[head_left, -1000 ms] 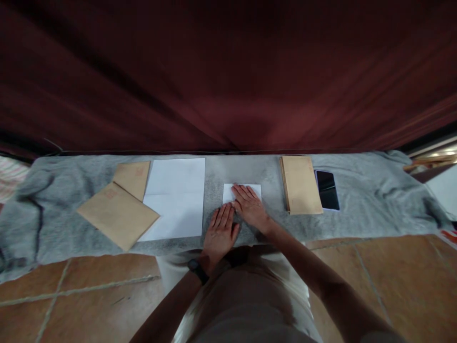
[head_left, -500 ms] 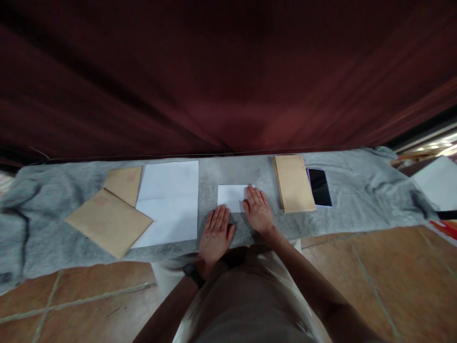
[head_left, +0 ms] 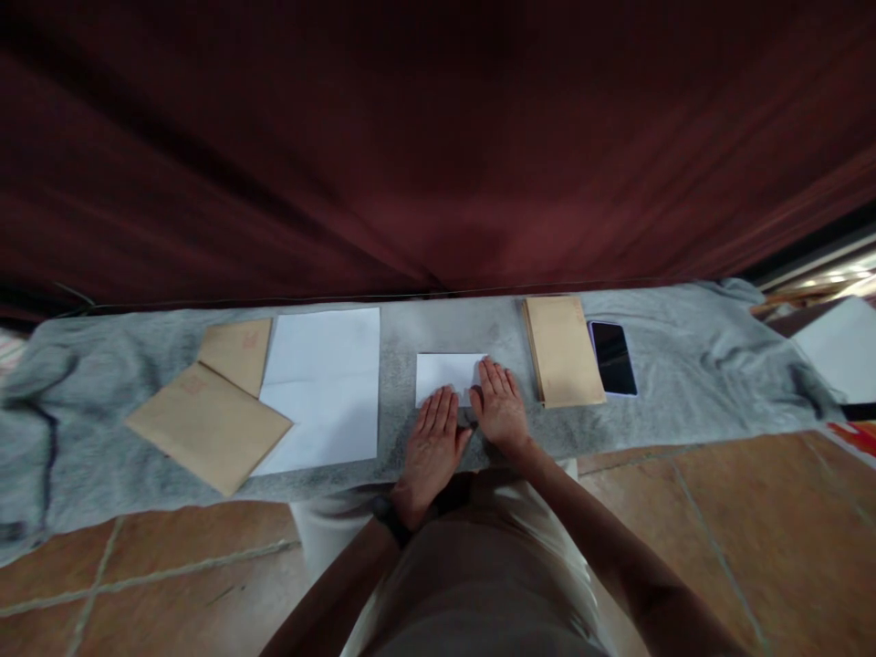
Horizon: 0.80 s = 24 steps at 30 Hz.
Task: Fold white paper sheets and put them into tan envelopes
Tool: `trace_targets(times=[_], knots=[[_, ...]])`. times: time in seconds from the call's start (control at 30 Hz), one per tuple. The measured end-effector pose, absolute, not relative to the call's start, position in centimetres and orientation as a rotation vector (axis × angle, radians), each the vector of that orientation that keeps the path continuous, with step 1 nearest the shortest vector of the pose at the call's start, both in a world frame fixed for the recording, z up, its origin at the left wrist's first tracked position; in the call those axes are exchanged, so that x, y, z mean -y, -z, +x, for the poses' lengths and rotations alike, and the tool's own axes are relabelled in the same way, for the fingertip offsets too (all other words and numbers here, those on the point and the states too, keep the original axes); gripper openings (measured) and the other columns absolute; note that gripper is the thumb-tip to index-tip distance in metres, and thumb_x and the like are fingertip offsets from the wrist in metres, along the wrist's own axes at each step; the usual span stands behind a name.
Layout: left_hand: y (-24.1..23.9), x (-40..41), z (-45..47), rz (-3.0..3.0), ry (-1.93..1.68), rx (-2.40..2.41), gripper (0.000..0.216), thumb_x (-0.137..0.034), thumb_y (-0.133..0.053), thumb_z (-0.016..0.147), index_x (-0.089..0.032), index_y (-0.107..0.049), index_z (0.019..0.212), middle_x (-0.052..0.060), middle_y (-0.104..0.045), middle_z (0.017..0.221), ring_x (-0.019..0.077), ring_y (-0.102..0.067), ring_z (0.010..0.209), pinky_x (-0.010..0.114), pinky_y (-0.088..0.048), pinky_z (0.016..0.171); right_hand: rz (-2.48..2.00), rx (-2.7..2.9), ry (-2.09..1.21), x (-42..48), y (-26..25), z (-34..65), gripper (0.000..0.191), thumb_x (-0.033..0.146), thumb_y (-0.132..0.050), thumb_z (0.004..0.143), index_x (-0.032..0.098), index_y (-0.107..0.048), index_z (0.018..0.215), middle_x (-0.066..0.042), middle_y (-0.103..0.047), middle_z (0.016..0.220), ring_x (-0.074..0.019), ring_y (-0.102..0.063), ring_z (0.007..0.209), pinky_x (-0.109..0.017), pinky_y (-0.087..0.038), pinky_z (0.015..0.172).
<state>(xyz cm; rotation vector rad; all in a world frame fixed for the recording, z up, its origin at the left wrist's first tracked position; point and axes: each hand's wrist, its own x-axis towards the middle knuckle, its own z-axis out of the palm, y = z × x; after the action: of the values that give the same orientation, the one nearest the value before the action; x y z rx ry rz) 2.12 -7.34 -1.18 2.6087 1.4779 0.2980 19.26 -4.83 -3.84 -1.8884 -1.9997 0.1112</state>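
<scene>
A small folded white paper (head_left: 444, 374) lies on the grey cloth (head_left: 684, 365) in front of me. My left hand (head_left: 432, 447) rests flat, fingers stretched out, with the fingertips on the paper's near edge. My right hand (head_left: 502, 409) lies flat beside it, fingers together and extended, touching the paper's right end. Neither hand grips anything. A dark watch band shows at my left wrist.
A large white sheet (head_left: 321, 388) lies left of the folded paper, with two brown envelopes (head_left: 209, 424) overlapping its left side. A stack of brown envelopes (head_left: 562, 351) and a dark phone (head_left: 611, 358) lie to the right. Dark red curtain behind; tiled floor below.
My left hand has slid forward and right onto the paper's near edge. My right hand moved from on top of the paper to its right end. The view shifted slightly.
</scene>
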Motion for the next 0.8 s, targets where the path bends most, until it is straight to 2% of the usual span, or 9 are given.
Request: trace_targets(times=[0.37,0.47,0.6,0.8], knots=[[1.5,9.0,-0.1,2.556,-0.315,-1.621,0.066,-0.040,-0.044,0.103,-0.006,-0.034,0.158,0.020,-0.038,0.161,0.0313,-0.032,0.153,0.052,-0.030,0.126,-1.864,1.983,-0.116,4.9,4.0,19.2,0.057,0.032,-0.040,0.105,0.008,-0.037,0.157,-0.018,-0.041,0.160,-0.0296,-0.034,0.151,-0.053,-0.028,0.123],[1.5,7.7,1.2,2.549,-0.344,-1.588,0.062,-0.034,-0.039,0.103,-0.008,-0.031,0.159,0.018,-0.038,0.162,0.0288,-0.031,0.153,0.051,-0.030,0.126,-1.868,1.977,-0.113,4.9,4.2,19.2,0.057,0.031,-0.040,0.105,0.008,-0.037,0.157,-0.018,-0.041,0.160,-0.0295,-0.035,0.151,-0.053,-0.028,0.123],[1.5,5.0,3.4,2.552,-0.319,-1.537,0.058,-0.028,-0.035,0.103,-0.006,-0.036,0.156,0.016,-0.036,0.163,0.0262,-0.028,0.155,0.047,-0.028,0.127,-1.866,1.981,-0.114,4.8,4.1,19.2,0.057,0.033,-0.040,0.105,0.008,-0.039,0.156,-0.018,-0.042,0.160,-0.0300,-0.036,0.150,-0.053,-0.028,0.123],[1.6,1.4,4.8,2.551,-0.301,-1.546,0.057,-0.026,-0.031,0.103,-0.003,-0.038,0.154,0.018,-0.036,0.163,0.0265,-0.028,0.155,0.046,-0.026,0.127,-1.873,1.987,-0.087,4.9,3.6,19.1,0.055,0.031,-0.041,0.105,0.005,-0.043,0.153,-0.018,-0.044,0.159,-0.0303,-0.037,0.149,-0.049,-0.027,0.124]])
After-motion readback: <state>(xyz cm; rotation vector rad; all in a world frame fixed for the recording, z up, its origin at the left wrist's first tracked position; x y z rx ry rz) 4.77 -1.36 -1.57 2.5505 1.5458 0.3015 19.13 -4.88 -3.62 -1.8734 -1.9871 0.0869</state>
